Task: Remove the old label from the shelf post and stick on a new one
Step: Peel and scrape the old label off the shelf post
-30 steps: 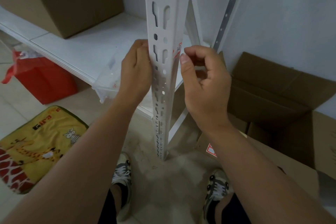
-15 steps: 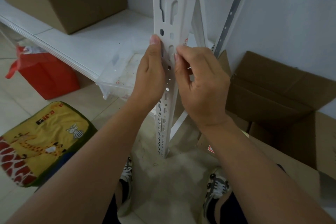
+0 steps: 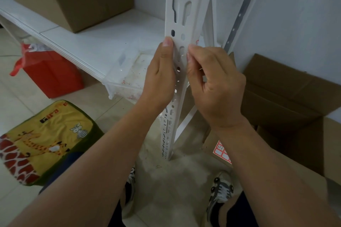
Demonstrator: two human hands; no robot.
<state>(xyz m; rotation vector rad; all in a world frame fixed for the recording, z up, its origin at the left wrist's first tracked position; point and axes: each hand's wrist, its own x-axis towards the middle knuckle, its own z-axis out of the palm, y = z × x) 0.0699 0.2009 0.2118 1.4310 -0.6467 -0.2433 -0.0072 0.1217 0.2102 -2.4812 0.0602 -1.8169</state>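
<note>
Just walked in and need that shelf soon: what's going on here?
A person is working on the white perforated metal shelf post. The left hand rests against its left side, steadying it. The right hand pinches at the post's right edge, where a red-and-white label peeks out. A sheet of red-bordered labels waits on the cardboard box.

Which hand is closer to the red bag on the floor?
The left hand. It rests on the left side of the shelf post, the side where the red bag sits under the shelf. The right hand is on the far side of the post, farther away.
</note>
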